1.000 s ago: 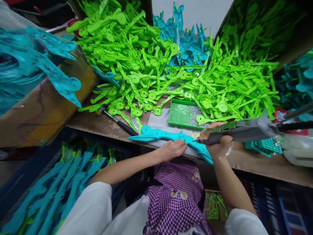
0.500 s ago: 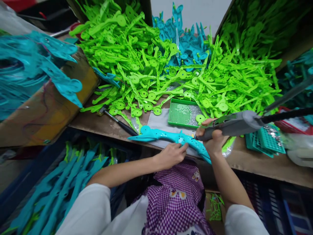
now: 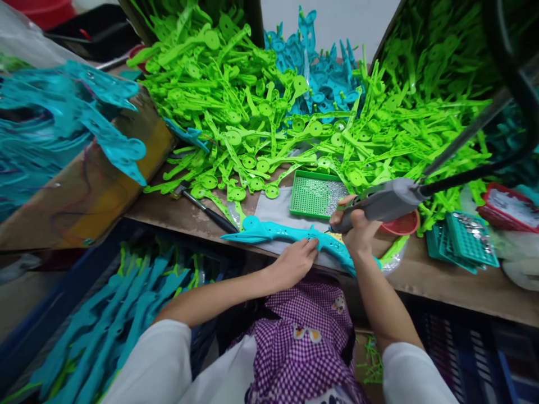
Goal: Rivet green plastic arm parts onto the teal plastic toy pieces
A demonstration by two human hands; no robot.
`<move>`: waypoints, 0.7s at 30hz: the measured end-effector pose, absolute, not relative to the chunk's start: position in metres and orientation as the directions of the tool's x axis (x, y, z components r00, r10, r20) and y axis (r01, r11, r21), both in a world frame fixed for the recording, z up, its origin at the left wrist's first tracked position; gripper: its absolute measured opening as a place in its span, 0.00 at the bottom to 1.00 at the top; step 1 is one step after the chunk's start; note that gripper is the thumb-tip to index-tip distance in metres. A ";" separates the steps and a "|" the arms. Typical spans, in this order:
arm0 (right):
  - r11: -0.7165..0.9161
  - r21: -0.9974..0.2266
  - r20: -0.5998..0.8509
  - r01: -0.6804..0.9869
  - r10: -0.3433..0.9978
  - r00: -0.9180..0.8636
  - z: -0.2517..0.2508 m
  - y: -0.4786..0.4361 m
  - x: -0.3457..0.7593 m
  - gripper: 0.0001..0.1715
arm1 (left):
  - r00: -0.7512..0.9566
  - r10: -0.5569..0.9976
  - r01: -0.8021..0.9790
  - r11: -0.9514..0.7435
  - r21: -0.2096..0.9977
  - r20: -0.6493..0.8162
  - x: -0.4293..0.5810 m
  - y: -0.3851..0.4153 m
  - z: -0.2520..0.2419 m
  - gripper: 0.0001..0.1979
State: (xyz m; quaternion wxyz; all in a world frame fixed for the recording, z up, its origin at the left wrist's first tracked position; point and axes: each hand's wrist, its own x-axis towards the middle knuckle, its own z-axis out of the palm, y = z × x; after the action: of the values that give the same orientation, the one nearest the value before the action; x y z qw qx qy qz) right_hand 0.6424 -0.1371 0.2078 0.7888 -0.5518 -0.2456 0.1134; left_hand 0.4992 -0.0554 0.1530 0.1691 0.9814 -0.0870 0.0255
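Note:
A long teal plastic part (image 3: 273, 231) lies across the near edge of the wooden bench (image 3: 446, 280). My left hand (image 3: 296, 261) presses down on its middle, fingers curled over it. My right hand (image 3: 357, 227) is wrapped round a grey powered screwdriver (image 3: 381, 203) whose tip points at the teal part near the left hand. A cable runs from the tool up to the right. Just behind the part sits a green tray of small screws (image 3: 316, 194).
A big heap of bright green plastic parts (image 3: 269, 106) covers the back of the bench, with teal parts (image 3: 324, 73) behind. A hammer (image 3: 204, 207) lies at left, more green trays (image 3: 461, 241) and a red bowl (image 3: 400, 224) at right. Teal parts fill a cardboard box (image 3: 80, 185) at left and a bin below (image 3: 109, 320).
The screwdriver's rear end has swung upward and my right hand has shifted left along the teal part. A red bowl is uncovered at right. My left hand stays on the part.

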 end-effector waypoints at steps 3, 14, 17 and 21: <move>0.377 -0.921 0.275 0.097 0.452 0.849 0.205 -0.135 0.644 0.25 | 0.990 -0.095 -0.131 -0.886 0.444 0.104 0.510 -0.045 0.147 0.10; 0.360 -0.929 0.248 0.087 0.430 0.868 0.222 -0.144 0.640 0.27 | 0.887 0.414 0.228 -0.776 0.589 0.202 0.621 0.036 0.166 0.09; 0.362 -0.932 0.208 -0.003 0.542 0.814 0.225 -0.154 0.625 0.31 | 0.882 0.437 0.269 -0.773 0.575 0.176 0.652 0.046 0.164 0.12; 0.372 -0.928 0.221 -0.001 0.553 0.803 0.226 -0.161 0.616 0.31 | 0.915 0.343 0.185 -0.824 0.536 0.211 0.669 0.048 0.172 0.13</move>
State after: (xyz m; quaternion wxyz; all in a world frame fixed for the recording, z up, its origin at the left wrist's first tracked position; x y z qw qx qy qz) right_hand 0.6159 -0.1606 0.2258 0.7866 -0.5318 -0.2597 0.1762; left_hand 0.6690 0.0479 0.1721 0.2620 0.9429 0.1399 0.1506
